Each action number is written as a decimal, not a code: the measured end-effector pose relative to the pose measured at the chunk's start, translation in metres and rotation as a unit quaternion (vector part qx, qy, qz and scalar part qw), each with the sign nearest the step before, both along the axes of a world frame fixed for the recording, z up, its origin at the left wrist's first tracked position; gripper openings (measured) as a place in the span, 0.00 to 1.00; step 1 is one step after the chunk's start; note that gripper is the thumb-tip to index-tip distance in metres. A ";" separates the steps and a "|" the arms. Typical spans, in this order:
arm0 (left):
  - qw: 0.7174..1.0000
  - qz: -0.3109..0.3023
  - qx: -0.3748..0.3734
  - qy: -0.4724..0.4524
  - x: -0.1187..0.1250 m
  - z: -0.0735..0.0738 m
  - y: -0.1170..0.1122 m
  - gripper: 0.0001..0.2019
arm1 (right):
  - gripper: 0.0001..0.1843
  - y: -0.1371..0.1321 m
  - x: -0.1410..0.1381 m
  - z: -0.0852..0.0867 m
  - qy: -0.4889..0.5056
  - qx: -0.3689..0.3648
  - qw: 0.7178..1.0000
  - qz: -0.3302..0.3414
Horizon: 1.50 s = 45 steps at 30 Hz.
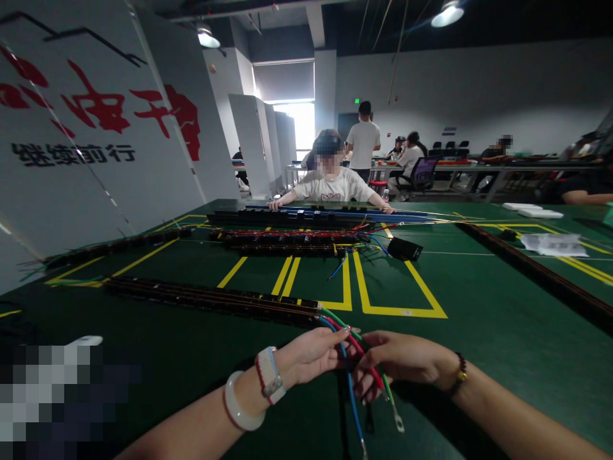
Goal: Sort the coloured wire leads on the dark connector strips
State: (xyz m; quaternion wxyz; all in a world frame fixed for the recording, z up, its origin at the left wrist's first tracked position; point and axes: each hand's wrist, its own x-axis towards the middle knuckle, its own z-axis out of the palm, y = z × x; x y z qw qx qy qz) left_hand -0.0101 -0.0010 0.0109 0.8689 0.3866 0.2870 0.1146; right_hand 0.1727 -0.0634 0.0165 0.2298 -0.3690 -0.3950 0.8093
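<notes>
Both my hands meet by the near edge of the green surface [479,332], just past the end of the long black strip [215,299]. The red, blue and green wires [341,324] leave that end and run between them. My left hand [311,356] pinches the bundle with its fingers closed. My right hand [400,364] grips it just beyond, and the metal terminals [397,421] dangle toward me. I judge it best to hold close to the strip and fan the colours apart gently, never tugging the terminals.
</notes>
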 end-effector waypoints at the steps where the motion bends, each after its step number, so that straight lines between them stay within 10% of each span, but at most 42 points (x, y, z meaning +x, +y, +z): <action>1: 1.000 0.005 -0.002 0.003 0.000 0.001 0.000 0.13 | 0.23 0.001 0.000 -0.001 0.007 -0.006 1.000 -0.002; 11: 0.999 0.032 -0.036 -0.020 0.001 0.004 -0.001 0.14 | 0.14 0.002 0.001 -0.006 0.071 -0.031 0.995 -0.059; 17: 0.997 0.056 -0.040 -0.043 0.005 0.005 -0.006 0.12 | 0.11 -0.005 -0.008 0.014 -0.157 0.104 0.977 -0.097; 29: 0.995 0.063 -0.044 -0.067 0.014 -0.008 -0.010 0.14 | 0.13 -0.004 -0.013 0.008 -0.437 0.346 0.828 -0.056; 37: 0.995 0.085 -0.039 -0.041 0.018 -0.016 -0.009 0.12 | 0.19 -0.017 -0.036 0.012 -0.652 0.405 0.641 0.010; 45: 0.996 0.060 -0.041 -0.052 0.017 -0.016 -0.010 0.08 | 0.24 -0.025 -0.050 -0.021 -0.688 0.539 0.483 0.058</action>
